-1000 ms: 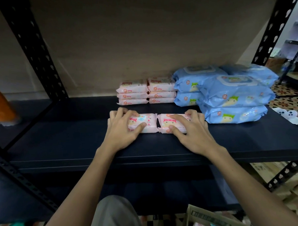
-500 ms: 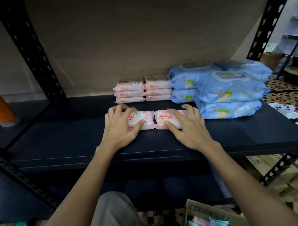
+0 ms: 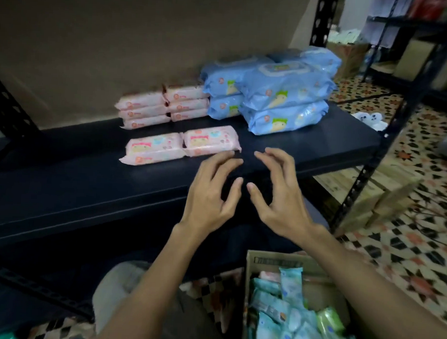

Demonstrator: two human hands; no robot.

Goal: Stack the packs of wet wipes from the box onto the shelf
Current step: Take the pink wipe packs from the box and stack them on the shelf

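Lying flat on the dark blue metal shelf board (image 3: 88,189), two pink soft plastic wet-wipe packs (image 3: 182,144) sit end to end and touching, near the front half of the board. We read no brand on them; the printing is a blurred cartoon face plus small round logos. Behind them, against the back panel, two short stacks of slimmer pink wipe packs (image 3: 163,106) stand side by side, three high each. Just right of those, bigger light blue wipe packs with flip lids (image 3: 284,95) are piled in two-high stacks; we see a green cartoon figure on them, but the text is unreadable.

Our left hand (image 3: 211,192) hovers over the shelf's front edge, fingers spread and gently bent, holding nothing, fingertips just short of the right pink pack. Our right hand (image 3: 277,194) mirrors it right beside, fingers apart and curved, also holding nothing. The thumb tips of both hands nearly meet.

Lower right, the brown cardboard box (image 3: 272,261) sits on the patterned tile floor (image 3: 405,254), open, with teal, blue and green wipe packs (image 3: 288,313) jumbled inside. A printed label strip on the box flap is too blurred to read. A black perforated upright post (image 3: 365,173) carries the shelf's right corner. Grey trouser knee (image 3: 125,288) shows at the bottom.
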